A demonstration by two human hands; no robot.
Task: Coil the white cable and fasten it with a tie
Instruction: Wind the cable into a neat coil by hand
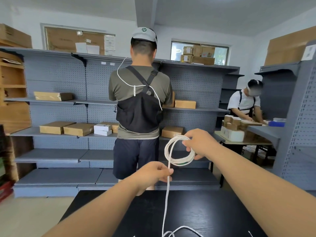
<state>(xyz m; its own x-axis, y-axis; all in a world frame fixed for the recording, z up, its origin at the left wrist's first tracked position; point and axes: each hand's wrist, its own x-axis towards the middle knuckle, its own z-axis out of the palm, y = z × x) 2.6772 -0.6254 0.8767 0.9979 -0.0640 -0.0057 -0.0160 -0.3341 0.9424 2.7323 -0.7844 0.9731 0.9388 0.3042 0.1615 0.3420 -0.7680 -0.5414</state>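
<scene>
The right hand (199,144), at about 4 o'clock in the view, has its fingers curled around several loops of the white cable (167,190) and holds them up in the air above the black table (213,212). The left hand (153,173), at 6 o'clock and lower than the right one, pinches the single free strand between thumb and fingers, just under the loops. From this pinch the strand hangs down to the table and lies there in loose curves at the near edge. At 12 o'clock a person (140,100) stands with the back turned, facing grey shelves (59,154) that carry cardboard boxes (58,127). At 3 o'clock a second person (244,103) bends over another table.
</scene>
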